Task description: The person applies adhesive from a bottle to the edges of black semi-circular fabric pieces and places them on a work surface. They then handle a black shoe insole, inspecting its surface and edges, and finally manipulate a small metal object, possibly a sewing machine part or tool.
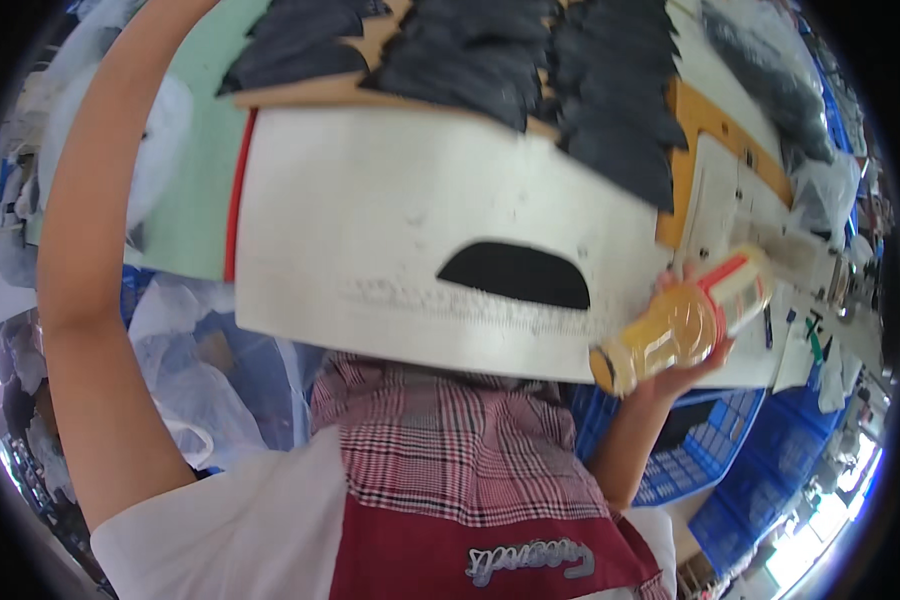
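Note:
My right hand (pixel 705 366) is wrapped round a bottle (pixel 675 322) of yellowish liquid with a red and cream label. The bottle lies tilted in my grip, its narrow, dark-tipped end pointing down and left, above the right part of the white work table (pixel 370 200). My left arm (pixel 90 240) reaches up along the left side, and its hand is beyond the upper edge of the picture. One flat black piece with a curved edge (pixel 515 276) lies on the white table near its front. Further back, many similar black pieces (pixel 460 60) overlap in rows on a brown board (pixel 310 93).
A red strip (pixel 237 195) borders the table's left side, beside a pale green surface (pixel 185 225). Plastic bags (pixel 195 365) hang below on the left. A blue basket (pixel 705 445) stands below the table's right front. Clear bags of dark material (pixel 770 80) lie back right.

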Motion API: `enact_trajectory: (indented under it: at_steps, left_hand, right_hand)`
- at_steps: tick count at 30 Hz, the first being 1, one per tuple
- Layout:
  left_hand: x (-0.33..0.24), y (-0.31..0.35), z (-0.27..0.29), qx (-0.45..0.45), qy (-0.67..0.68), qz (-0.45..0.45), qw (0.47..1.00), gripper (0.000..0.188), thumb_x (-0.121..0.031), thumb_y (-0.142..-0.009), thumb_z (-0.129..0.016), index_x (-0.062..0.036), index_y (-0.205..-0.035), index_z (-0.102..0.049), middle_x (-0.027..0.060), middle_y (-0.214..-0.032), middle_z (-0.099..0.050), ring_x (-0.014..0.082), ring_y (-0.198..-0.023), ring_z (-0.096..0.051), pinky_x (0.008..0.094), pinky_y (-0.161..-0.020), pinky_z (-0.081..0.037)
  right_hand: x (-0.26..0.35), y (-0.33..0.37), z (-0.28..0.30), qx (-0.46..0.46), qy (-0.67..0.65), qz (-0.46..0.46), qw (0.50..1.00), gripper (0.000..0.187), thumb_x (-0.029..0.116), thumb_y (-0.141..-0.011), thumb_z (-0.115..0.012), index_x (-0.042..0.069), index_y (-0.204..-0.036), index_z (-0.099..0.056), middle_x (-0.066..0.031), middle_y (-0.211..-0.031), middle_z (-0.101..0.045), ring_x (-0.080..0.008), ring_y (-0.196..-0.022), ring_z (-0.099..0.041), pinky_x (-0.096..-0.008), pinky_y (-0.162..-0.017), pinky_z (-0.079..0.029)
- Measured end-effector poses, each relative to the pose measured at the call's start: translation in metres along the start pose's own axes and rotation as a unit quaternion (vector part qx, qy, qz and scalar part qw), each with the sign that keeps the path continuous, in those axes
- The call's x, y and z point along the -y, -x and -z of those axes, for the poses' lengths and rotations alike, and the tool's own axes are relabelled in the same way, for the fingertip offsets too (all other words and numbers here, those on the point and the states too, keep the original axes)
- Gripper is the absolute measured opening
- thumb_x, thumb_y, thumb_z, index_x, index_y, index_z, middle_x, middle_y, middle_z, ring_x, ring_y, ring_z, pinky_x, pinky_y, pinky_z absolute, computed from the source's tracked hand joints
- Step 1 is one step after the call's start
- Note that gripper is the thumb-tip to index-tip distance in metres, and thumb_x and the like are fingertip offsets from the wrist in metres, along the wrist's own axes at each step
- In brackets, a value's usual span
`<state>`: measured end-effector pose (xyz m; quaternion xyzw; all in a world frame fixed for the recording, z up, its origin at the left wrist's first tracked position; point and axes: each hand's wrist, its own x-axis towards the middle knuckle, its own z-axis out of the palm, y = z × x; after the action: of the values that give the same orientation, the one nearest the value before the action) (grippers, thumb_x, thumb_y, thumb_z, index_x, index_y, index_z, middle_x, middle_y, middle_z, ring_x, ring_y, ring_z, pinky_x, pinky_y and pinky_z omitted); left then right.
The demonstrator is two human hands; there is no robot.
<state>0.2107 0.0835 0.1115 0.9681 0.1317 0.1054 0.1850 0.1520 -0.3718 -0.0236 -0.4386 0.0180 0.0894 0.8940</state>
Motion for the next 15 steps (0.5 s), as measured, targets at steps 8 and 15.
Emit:
enact_trajectory:
  at_steps: [8,15]
  left_hand:
    - [-0.058,0.220,-0.107,0.053,0.179,-0.048,0.981,0.010,-0.017,-0.076,-0.061,-0.0067,-0.078,-0.059,0.0031,-0.076,-0.054,0.0181,-0.082,-0.047,0.0320,-0.081,-0.030]
    - [-0.074,0.234,-0.131,-0.069,0.158,-0.047,0.984,0.008,-0.014,-0.073,-0.063,-0.0086,-0.076,-0.060,0.0017,-0.077,-0.050,0.0193,-0.081,-0.044,0.0347,-0.080,-0.026]
  right_hand:
    - [0.001,-0.024,-0.066,0.153,0.108,0.067,0.980,0.074,0.047,-0.078,-0.059,0.001,-0.130,-0.033,-0.0286,-0.118,-0.047,-0.0385,-0.113,-0.047,-0.0394,-0.095,-0.041]
    - [-0.002,-0.014,-0.111,0.189,0.335,0.196,0.902,0.043,0.016,-0.067,-0.075,-0.004,-0.100,-0.057,-0.0101,-0.095,-0.061,-0.0159,-0.088,-0.060,-0.0283,-0.079,-0.047]
